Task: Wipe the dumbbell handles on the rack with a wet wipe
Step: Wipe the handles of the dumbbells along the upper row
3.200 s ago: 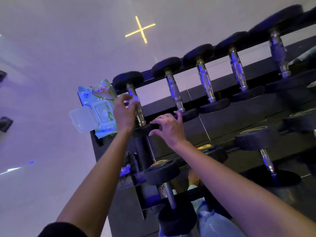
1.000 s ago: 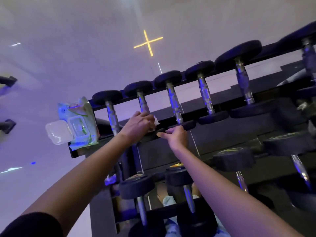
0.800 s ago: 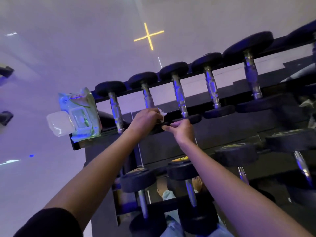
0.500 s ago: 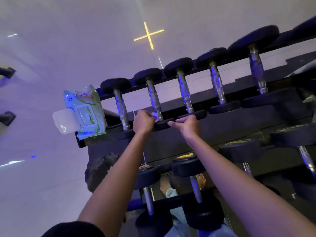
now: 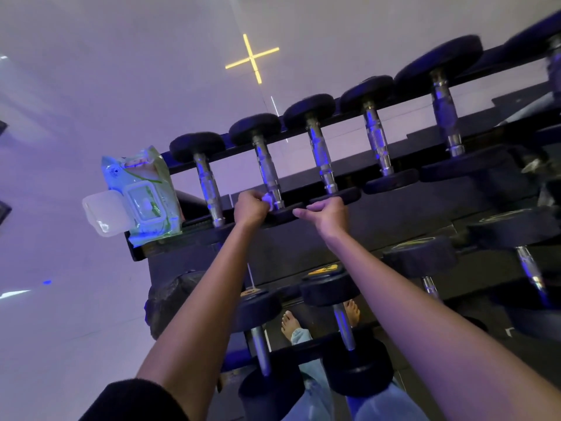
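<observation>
The left hand (image 5: 250, 206) bunches the wet wipe (image 5: 267, 197) in curled fingers against the low end of the second dumbbell's handle (image 5: 267, 171) on the rack (image 5: 394, 214), likely to rub the chrome. The right hand (image 5: 329, 212) curls its fingers over the near head of the third dumbbell (image 5: 318, 153), probably steadying. The open-lidded wipe pack (image 5: 142, 189) sits at the rack's left end, within reach. Its print and the yellow marks on the lower dumbbell heads (image 5: 323, 271) are unreadable.

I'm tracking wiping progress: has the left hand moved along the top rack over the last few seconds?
Yes. The left hand went rightward, from the first handle beside the wipes pack to the second handle, gripping the wipe.
</observation>
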